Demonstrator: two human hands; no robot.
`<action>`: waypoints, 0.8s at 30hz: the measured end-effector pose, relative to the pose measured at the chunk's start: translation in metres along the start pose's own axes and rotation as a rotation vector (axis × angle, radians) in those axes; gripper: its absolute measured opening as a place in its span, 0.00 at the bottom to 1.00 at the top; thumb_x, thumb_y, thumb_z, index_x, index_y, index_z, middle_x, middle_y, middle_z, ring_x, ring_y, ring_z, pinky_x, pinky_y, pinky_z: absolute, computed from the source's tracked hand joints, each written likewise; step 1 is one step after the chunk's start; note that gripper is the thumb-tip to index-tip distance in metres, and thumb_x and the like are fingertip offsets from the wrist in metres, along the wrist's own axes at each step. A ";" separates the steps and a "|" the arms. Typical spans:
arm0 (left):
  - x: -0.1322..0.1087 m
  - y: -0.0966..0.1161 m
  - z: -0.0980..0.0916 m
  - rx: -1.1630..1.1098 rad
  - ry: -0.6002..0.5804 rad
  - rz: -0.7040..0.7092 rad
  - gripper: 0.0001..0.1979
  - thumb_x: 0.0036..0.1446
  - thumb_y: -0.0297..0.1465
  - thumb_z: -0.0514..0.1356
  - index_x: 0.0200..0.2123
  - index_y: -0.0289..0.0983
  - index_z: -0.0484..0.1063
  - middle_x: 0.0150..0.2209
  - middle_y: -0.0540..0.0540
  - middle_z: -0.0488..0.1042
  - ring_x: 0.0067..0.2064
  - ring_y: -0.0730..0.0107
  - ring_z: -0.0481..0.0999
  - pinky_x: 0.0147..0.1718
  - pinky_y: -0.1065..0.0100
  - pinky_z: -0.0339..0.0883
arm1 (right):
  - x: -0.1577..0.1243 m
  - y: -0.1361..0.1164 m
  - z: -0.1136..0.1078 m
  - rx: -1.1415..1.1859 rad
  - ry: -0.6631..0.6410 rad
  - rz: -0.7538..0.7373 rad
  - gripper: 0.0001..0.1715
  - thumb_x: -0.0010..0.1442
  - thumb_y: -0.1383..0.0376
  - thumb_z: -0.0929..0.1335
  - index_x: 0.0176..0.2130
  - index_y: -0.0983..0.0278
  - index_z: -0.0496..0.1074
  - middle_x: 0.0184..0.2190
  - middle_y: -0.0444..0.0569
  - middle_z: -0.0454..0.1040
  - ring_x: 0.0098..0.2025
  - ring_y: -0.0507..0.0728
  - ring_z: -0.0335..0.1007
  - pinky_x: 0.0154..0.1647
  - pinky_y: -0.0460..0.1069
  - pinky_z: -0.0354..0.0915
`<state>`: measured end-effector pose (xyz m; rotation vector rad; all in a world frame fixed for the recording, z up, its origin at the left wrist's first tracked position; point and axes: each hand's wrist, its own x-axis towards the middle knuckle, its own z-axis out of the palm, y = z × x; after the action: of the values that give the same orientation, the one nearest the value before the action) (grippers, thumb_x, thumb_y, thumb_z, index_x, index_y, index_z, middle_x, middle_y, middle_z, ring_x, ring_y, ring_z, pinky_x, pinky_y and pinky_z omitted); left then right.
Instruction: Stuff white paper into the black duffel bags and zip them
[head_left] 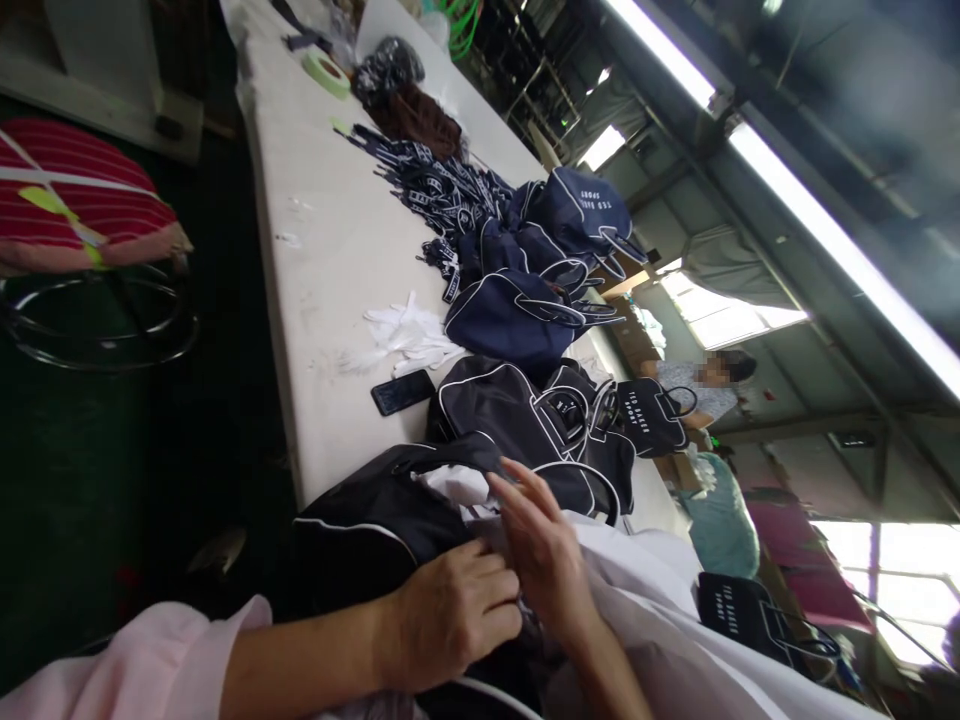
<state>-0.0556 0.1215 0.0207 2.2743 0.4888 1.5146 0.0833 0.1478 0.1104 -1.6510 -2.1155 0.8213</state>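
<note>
"So, working from the left, where is your open room?"

"Dark floor (225,400) lies between the round stool with the red-and-white striped padded seat (82,190) and the long edge of the white-covered table (300,330). My left elbow has space there."

"And the danger on that side?"

"The soft black fabric bag with white piping (367,490) is under my hands and reaches that edge. I judge that a hard pull leftward could slide its slack body off. The flat black phone (403,392) lies near it, so a shove of the bag could knock that along too."

"How firm is your grip?"

"My left hand (457,610) has its fingers bent and bunched near the crumpled white material (454,483) in the bag's mouth; I cannot tell whether they pinch anything. My right hand (540,550), just beside it, has long fingers slightly apart. Without a sure hold, the material could spring loose."

"Further right?"

"Tighter. Limp black bags with white-edged handles (487,405) crowd close, and their loops could snag my fingers. The loose pale sheeting (637,570) beside my right forearm could catch and drag."
</note>
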 end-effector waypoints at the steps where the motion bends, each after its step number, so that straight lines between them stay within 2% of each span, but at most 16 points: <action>1: -0.002 0.002 0.001 0.000 0.010 -0.015 0.13 0.67 0.23 0.49 0.29 0.35 0.66 0.30 0.48 0.66 0.34 0.68 0.64 0.38 0.63 0.60 | 0.002 0.004 0.003 -0.077 -0.067 -0.052 0.24 0.66 0.68 0.62 0.59 0.54 0.70 0.62 0.50 0.64 0.58 0.57 0.67 0.59 0.52 0.65; 3: -0.006 0.006 0.001 -0.021 0.018 -0.039 0.12 0.66 0.23 0.50 0.30 0.34 0.67 0.30 0.48 0.67 0.34 0.68 0.64 0.35 0.63 0.60 | 0.006 0.016 0.012 -0.167 -0.226 -0.118 0.26 0.65 0.70 0.63 0.61 0.54 0.69 0.57 0.50 0.70 0.57 0.56 0.67 0.60 0.52 0.64; 5: -0.009 0.008 0.000 -0.043 0.031 -0.045 0.12 0.66 0.22 0.49 0.30 0.34 0.67 0.30 0.48 0.67 0.33 0.68 0.65 0.35 0.64 0.60 | 0.009 0.030 0.028 -0.189 -0.300 -0.162 0.28 0.65 0.69 0.64 0.63 0.57 0.66 0.54 0.50 0.73 0.54 0.56 0.68 0.59 0.52 0.64; 7: -0.010 0.007 0.000 -0.052 0.072 -0.059 0.13 0.66 0.21 0.48 0.32 0.34 0.68 0.30 0.48 0.68 0.33 0.68 0.66 0.35 0.64 0.61 | 0.012 0.043 0.051 -0.189 -0.283 -0.165 0.27 0.67 0.69 0.63 0.64 0.60 0.65 0.55 0.51 0.73 0.55 0.58 0.67 0.60 0.54 0.63; 10: -0.005 0.003 0.003 -0.065 0.072 -0.125 0.13 0.65 0.20 0.48 0.34 0.35 0.70 0.31 0.47 0.70 0.35 0.66 0.68 0.36 0.63 0.63 | 0.021 0.053 0.092 -0.142 -0.251 -0.108 0.22 0.66 0.71 0.63 0.56 0.60 0.73 0.52 0.52 0.75 0.54 0.63 0.69 0.61 0.59 0.60; 12: 0.001 0.001 0.004 -0.074 0.013 -0.152 0.12 0.65 0.20 0.49 0.35 0.36 0.71 0.33 0.46 0.71 0.36 0.64 0.69 0.37 0.62 0.65 | 0.026 0.054 0.107 -0.068 -0.166 -0.009 0.16 0.63 0.72 0.64 0.46 0.61 0.79 0.44 0.55 0.77 0.48 0.64 0.73 0.56 0.59 0.66; 13: 0.004 0.000 0.003 -0.086 -0.015 -0.157 0.11 0.65 0.20 0.50 0.36 0.36 0.71 0.35 0.45 0.71 0.38 0.64 0.70 0.39 0.62 0.65 | 0.026 0.053 0.107 -0.023 -0.115 0.048 0.14 0.62 0.71 0.65 0.42 0.62 0.79 0.40 0.56 0.78 0.44 0.63 0.74 0.50 0.57 0.69; 14: 0.008 -0.002 0.001 -0.100 -0.027 -0.153 0.11 0.65 0.20 0.51 0.38 0.36 0.71 0.36 0.45 0.71 0.40 0.65 0.71 0.41 0.63 0.66 | 0.023 0.052 0.100 0.023 -0.063 0.111 0.12 0.61 0.71 0.66 0.40 0.63 0.79 0.37 0.56 0.78 0.40 0.62 0.75 0.45 0.55 0.72; 16: 0.017 -0.010 -0.008 -0.110 -0.019 -0.140 0.10 0.64 0.20 0.53 0.42 0.37 0.70 0.41 0.45 0.71 0.45 0.66 0.72 0.47 0.65 0.66 | 0.007 0.046 0.069 0.105 -0.022 0.174 0.10 0.61 0.68 0.66 0.37 0.66 0.79 0.30 0.51 0.76 0.36 0.58 0.75 0.39 0.51 0.72; 18: 0.028 -0.023 -0.019 -0.057 0.003 -0.118 0.10 0.64 0.22 0.55 0.45 0.39 0.70 0.44 0.46 0.71 0.47 0.67 0.72 0.51 0.66 0.64 | -0.027 0.033 0.024 0.333 -0.061 0.202 0.14 0.62 0.65 0.65 0.41 0.67 0.79 0.32 0.46 0.77 0.40 0.55 0.75 0.44 0.48 0.70; 20: 0.042 -0.042 -0.027 0.046 0.017 -0.131 0.08 0.64 0.26 0.57 0.46 0.41 0.70 0.44 0.48 0.72 0.47 0.65 0.73 0.53 0.65 0.64 | -0.080 0.013 -0.022 0.684 -0.094 0.214 0.21 0.63 0.61 0.65 0.53 0.66 0.75 0.43 0.48 0.78 0.50 0.54 0.74 0.54 0.48 0.66; 21: 0.050 -0.052 -0.027 0.093 0.003 -0.149 0.08 0.64 0.29 0.57 0.46 0.41 0.70 0.45 0.48 0.73 0.47 0.63 0.74 0.54 0.63 0.64 | -0.111 0.001 -0.040 0.850 -0.057 0.247 0.25 0.63 0.59 0.66 0.57 0.65 0.72 0.49 0.51 0.76 0.53 0.54 0.72 0.58 0.49 0.64; 22: 0.058 -0.063 -0.025 0.122 -0.038 -0.172 0.08 0.64 0.31 0.57 0.47 0.41 0.70 0.46 0.48 0.73 0.48 0.62 0.74 0.54 0.62 0.64 | -0.144 -0.009 -0.055 0.913 -0.027 0.286 0.24 0.62 0.58 0.67 0.54 0.66 0.74 0.51 0.55 0.75 0.52 0.55 0.73 0.57 0.50 0.64; 24: 0.077 -0.081 -0.012 0.102 -0.244 -0.238 0.09 0.63 0.33 0.57 0.46 0.40 0.71 0.47 0.49 0.74 0.49 0.60 0.75 0.52 0.63 0.65 | -0.209 -0.025 -0.066 1.003 0.076 0.396 0.23 0.60 0.56 0.70 0.48 0.69 0.78 0.47 0.58 0.77 0.47 0.56 0.75 0.53 0.51 0.67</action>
<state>-0.0457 0.2303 0.0475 2.3388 0.7484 1.1051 0.1591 -0.0409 0.1957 -1.4428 -0.9755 1.5549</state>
